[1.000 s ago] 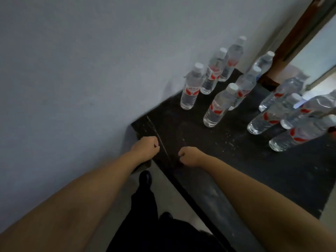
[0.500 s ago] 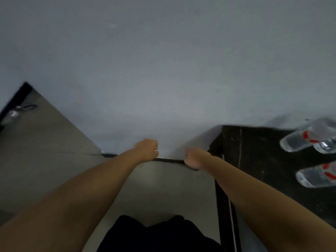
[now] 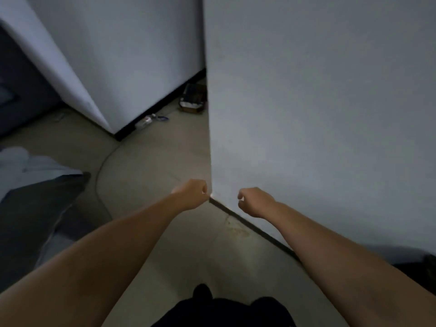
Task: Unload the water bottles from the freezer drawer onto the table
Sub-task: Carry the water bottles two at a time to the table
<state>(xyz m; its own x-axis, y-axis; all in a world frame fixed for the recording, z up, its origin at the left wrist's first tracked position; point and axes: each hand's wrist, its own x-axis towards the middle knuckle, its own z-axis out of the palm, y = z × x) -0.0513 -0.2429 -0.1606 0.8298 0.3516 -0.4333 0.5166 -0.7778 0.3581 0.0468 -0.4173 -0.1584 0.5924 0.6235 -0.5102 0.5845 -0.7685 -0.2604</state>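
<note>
Two hands are held out ahead of the person, the left hand (image 3: 192, 193) and the right hand (image 3: 253, 201), a short gap apart, each with its fingers curled into a loose fist that holds nothing. No water bottle shows anywhere in view, nor does the freezer drawer, so their look and number cannot be told. Just beyond and between the hands stands the corner of a pale wall (image 3: 318, 114), its dark skirting (image 3: 250, 226) running back under the right forearm. Beyond the left hand, farther off, rises a white appliance (image 3: 113, 62) with a dark base, and a thin cable (image 3: 100, 175) curves over the beige floor (image 3: 153, 161) toward it. Far to the left of the left hand lies one heap of grey and white cloth (image 3: 35, 175). A small dark box (image 3: 192, 102) sits on the floor beside the wall corner, well ahead of both hands.
</note>
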